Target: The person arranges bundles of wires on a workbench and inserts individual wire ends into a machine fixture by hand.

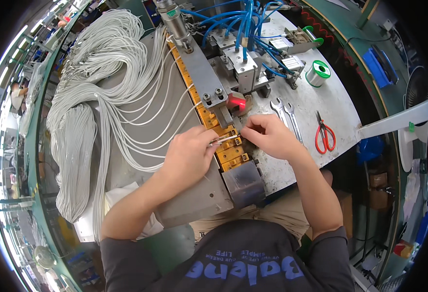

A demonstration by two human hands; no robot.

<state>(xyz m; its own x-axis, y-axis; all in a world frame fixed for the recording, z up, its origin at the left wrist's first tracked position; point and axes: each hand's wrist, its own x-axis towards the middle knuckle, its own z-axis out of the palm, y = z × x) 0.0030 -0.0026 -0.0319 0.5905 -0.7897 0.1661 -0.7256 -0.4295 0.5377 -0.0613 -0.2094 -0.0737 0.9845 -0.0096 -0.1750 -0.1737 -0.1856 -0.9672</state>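
My left hand (pixel 189 152) is closed around a white cable (pixel 229 139), low over a row of yellow fixture blocks (pixel 231 155). The cable's end points right, across the blocks. There, the thumb and forefinger of my right hand (pixel 271 137) pinch together at the tip of the cable; the fine wire ends are too small to make out. More white cables (pixel 150 127) run from a large bundle (pixel 109 53) on the left to the fixture rail farther up. A clear plastic cover (pixel 244 184) sits at the rail's near end.
Just beyond my hands stands a metal press (pixel 202 78) with blue air tubes (pixel 245 29) and a red part (pixel 236 102). To the right lie two wrenches (pixel 292 117), red-handled scissors-like snips (pixel 325 136) and a green-rimmed solder spool (pixel 317 74). A white arm (pixel 394 119) borders the table.
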